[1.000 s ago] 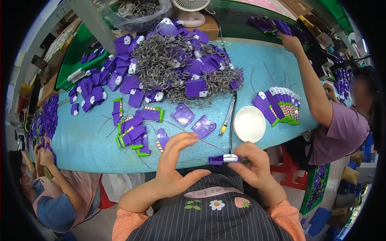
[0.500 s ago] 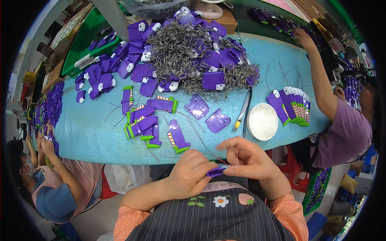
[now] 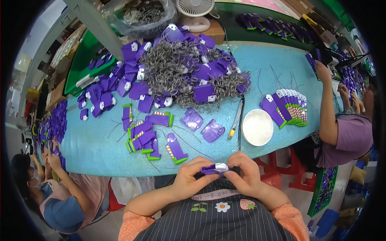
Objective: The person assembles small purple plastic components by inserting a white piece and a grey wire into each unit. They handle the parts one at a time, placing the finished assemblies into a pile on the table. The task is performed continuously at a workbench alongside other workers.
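My left hand [image 3: 188, 176] and my right hand [image 3: 245, 176] are both closed on a small purple plastic part [image 3: 207, 169] with a rounded white end. It is held level between them, just off the table's near edge. The left fingers pinch its purple side, while the right fingers and thumb press at the white end. Fingers hide part of it. Closest on the table are a purple piece with a green end and striped edge [image 3: 175, 148], a loose heap of similar pieces [image 3: 144, 135], and two translucent purple plates [image 3: 213, 131].
A large pile of grey wire rings [image 3: 169, 64] lies over purple parts. A utility knife [image 3: 235, 120], a white round dish [image 3: 257, 127] and a fanned row of finished-looking pieces [image 3: 287, 106] lie at right. Co-workers sit on both sides; one hand [image 3: 323, 72] at right holds a purple piece.
My right fingers have closed in on the part, and its white end now shows. The whole view has shifted slightly. The right co-worker's hand has come back from the far row with a purple piece.
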{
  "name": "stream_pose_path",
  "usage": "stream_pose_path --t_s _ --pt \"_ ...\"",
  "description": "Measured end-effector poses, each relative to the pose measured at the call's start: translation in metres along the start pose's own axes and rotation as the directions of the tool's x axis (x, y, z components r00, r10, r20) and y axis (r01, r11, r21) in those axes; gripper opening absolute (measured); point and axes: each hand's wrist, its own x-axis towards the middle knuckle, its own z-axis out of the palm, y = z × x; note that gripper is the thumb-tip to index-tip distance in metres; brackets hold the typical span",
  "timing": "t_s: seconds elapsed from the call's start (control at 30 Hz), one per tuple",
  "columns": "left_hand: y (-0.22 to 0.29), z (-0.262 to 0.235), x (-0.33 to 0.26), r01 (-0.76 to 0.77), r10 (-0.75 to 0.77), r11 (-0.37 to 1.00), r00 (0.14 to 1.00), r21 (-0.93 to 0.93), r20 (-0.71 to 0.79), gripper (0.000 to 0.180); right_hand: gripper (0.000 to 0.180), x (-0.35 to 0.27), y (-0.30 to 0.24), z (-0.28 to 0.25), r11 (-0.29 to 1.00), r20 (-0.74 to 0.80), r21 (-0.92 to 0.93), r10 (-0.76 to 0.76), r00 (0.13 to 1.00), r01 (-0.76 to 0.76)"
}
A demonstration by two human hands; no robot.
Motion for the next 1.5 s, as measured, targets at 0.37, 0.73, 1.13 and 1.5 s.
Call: stream_pose_path --t_s 0.37,0.73,1.13,1.5 --pt "0.015 -0.051 0.120 -0.186 0.437 0.303 0.899 0.935 0.037 0.046 0.010 0.045 0.030 -0.166 0.831 -0.479 -0.483 0.014 0.878 -0.277" --pt "-0.015 -0.043 0.140 -0.040 0.425 -0.003 0.904 0.999 0.037 0.043 0.015 0.061 0.078 -0.135 0.586 -0.329 -0.781 -0.089 0.940 -0.217" --pt "-0.001 -0.046 0.116 -0.207 0.532 0.454 0.843 0.866 -0.077 0.019 0.037 0.056 0.083 -0.139 0.356 -0.439 -0.880 -0.359 0.823 -0.314" --pt "0.016 -0.056 0.110 0.068 -0.139 0.977 0.923 -0.205 -0.359 0.022 0.059 0.053 0.063 -0.153 0.402 -0.471 -0.857 -0.354 0.808 -0.323"
